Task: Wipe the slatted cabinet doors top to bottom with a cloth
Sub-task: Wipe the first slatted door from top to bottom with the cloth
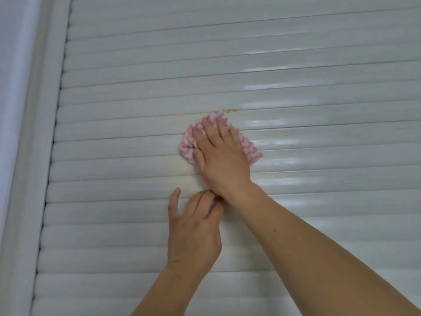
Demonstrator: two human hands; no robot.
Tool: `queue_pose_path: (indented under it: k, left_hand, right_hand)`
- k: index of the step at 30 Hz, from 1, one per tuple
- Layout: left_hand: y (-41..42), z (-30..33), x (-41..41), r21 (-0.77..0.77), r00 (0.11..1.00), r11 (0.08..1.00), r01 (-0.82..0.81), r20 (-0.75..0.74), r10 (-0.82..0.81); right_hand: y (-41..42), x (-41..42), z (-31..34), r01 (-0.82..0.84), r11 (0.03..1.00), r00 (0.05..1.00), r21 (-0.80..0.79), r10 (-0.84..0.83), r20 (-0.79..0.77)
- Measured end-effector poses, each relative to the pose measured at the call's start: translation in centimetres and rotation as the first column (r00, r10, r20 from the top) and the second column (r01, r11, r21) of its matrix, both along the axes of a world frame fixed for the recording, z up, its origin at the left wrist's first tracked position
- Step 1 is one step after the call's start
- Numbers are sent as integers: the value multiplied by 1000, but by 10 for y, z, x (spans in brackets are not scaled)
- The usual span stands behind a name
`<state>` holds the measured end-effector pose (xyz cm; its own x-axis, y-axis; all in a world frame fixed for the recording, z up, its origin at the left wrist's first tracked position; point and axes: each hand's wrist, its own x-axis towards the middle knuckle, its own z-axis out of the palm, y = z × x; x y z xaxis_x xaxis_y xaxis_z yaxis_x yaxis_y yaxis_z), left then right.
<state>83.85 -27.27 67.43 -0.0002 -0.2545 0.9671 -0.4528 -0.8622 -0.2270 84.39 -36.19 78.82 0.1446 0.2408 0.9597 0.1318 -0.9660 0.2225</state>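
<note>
Nearby, brown stain (231,110) touching cloth (248,145); frame (34,133) far left.

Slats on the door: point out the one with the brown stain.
The slat just above the pink-and-white cloth; a brown streak marks its lower edge, the others look unstained.

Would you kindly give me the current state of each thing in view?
cloth: bunched, pressed flat against the slats
right hand: fingers straight, pressing the cloth
left hand: relaxed, fingertips touching the door
slatted door: closed
brown stain: just above the cloth, unwiped
</note>
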Motion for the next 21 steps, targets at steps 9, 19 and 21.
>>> queue_pose_path:
  k: [9,19,21]
  left_hand:
    - [0,2,-1,6,999,999,-33,30,32]
    - [12,10,-3,68,999,997,25,35,-28]
    - [16,15,-3,61,996,997,44,69,-48]
  right_hand:
    - [-48,-13,17,138,973,986,185,-153,65]
    - [-23,-6,35,126,977,950,170,-168,264]
    - [-19,-6,39,122,982,949,144,-158,273]
